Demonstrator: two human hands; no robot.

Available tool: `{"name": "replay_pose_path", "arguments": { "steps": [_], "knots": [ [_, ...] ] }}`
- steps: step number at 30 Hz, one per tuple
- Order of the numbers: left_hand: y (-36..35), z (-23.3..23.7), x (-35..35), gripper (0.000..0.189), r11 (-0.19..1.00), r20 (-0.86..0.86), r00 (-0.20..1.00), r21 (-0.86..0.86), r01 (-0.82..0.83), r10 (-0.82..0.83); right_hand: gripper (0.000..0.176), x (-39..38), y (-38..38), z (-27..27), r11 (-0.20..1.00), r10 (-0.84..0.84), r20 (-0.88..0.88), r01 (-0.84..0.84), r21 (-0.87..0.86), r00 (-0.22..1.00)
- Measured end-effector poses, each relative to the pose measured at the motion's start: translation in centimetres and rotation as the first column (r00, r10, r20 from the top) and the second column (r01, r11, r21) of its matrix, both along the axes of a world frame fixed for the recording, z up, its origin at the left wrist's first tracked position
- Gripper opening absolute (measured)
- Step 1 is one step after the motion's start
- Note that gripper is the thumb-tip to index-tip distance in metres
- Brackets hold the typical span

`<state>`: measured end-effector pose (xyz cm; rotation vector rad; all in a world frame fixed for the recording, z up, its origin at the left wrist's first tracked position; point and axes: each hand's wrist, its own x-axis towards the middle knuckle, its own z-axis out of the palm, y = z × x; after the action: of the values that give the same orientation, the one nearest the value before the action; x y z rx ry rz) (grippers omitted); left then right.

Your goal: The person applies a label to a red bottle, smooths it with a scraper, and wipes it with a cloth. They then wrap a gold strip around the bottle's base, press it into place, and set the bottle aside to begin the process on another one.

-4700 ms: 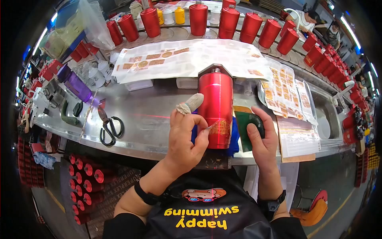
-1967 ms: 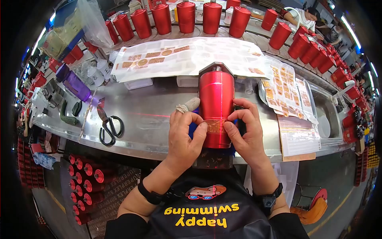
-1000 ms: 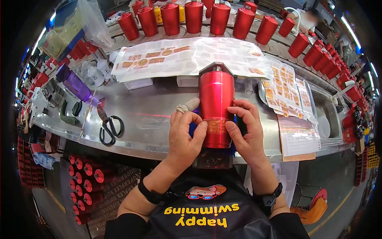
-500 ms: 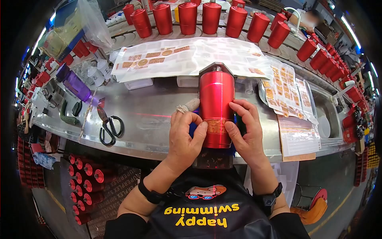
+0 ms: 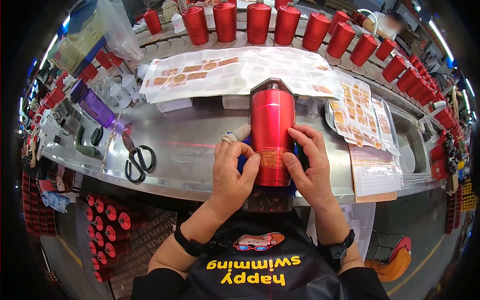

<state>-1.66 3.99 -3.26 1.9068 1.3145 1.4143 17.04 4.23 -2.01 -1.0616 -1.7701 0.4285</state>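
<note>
Left hand (image 5: 231, 172) and right hand (image 5: 311, 167) hold red bottle (image 5: 272, 117) between curled fingers (image 5: 304, 139), thumbs beside gold decal (image 5: 271, 158), apparently to steady it.

We touch both sides of a red canister (image 5: 272, 117) with our left hand (image 5: 230, 172) and right hand (image 5: 314, 171), thumbs at its gold label (image 5: 273, 158), right thumb and forefinger apart. Scissors (image 5: 138, 161) lie on our metal counter (image 5: 185, 132). Beyond a white sheet (image 5: 267, 75), we see a curved row of similar canisters (image 5: 258, 25).
</note>
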Motion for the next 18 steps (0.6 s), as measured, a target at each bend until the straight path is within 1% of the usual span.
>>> {"name": "replay_pose_path", "arguments": {
  "steps": [18],
  "knots": [
    [0.6,-0.6,-0.6,0.015,1.0,0.041,0.999,-0.004,0.007,-0.006,0.04,-0.6,0.8,-0.5,1.0,0.004,0.001,-0.004,-0.008,1.0]
  ]
}}
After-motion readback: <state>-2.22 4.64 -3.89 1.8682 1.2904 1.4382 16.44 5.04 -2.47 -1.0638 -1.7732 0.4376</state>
